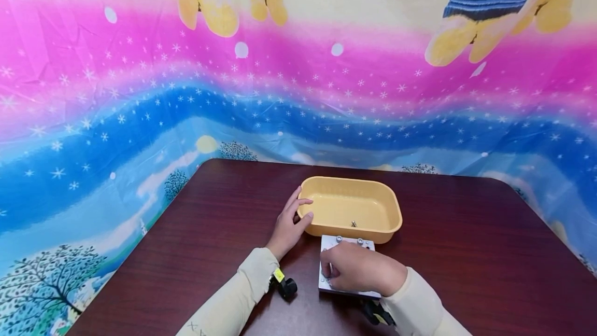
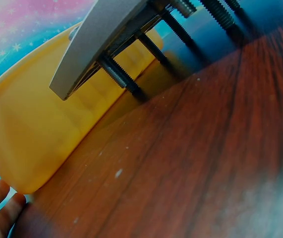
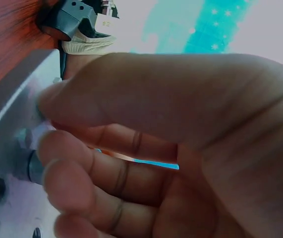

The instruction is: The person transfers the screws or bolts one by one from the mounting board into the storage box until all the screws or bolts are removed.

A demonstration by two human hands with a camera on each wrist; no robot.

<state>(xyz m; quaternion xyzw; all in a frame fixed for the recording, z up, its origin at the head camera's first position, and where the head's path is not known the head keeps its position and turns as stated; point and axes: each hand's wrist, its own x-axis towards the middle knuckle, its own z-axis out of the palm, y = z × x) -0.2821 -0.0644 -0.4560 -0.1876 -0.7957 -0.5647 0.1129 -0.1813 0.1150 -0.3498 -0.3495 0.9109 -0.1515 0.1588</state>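
A silvery metal plate [image 1: 328,243] stands near the table's front, against the near side of a yellow plastic tub [image 1: 373,234]. Screw heads show on its top; threaded screw shanks [image 2: 119,74] stick out below it. My right hand [image 1: 356,266] is over the plate, thumb and fingertips at a screw [image 3: 34,167] that stands in its face. The fingertips partly hide that screw. At the tub's left end my left hand [image 1: 286,227] holds the rim, one finger reaching over it. Small metal screws [image 1: 353,224] lie inside the tub near its front wall.
The dark red wooden table [image 1: 210,232] reaches back to a printed cloth [image 1: 280,82] hung behind it. A small black camera [image 1: 286,288] is strapped to the left wrist, and another [image 1: 375,312] to the right wrist beside the plate.
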